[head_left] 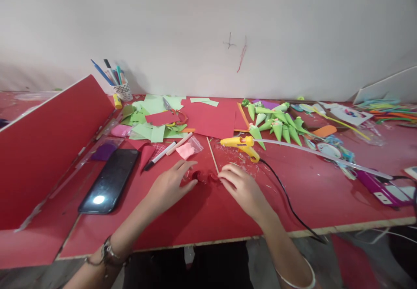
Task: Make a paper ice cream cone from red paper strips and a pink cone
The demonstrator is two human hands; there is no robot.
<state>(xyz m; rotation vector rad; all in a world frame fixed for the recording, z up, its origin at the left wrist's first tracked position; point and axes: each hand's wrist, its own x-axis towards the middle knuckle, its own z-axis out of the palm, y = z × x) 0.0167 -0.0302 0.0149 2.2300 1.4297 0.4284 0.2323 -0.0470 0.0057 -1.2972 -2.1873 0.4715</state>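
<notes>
Between my hands, a small curled piece of red paper (202,177) stands just above the red table, hard to make out against it. My left hand (171,184) is at its left, thumb and forefinger apart around the near edge of the curl. At its right end, my right hand (243,189) has its fingertips closed on the paper. A thin wooden stick (212,154) lies with its lower end by the right fingertips. A yellow glue gun (239,143) rests on its side beyond my right hand, a long clear glue stick (312,152) reaching from its back.
Left are a black phone (109,182), markers (159,156), a red board (55,158) and a pen cup (122,91). Green paper scraps (143,130), red sheets (215,119) and green paper cones (276,128) lie behind. A black cord (283,184) runs right to a purple power strip (379,189).
</notes>
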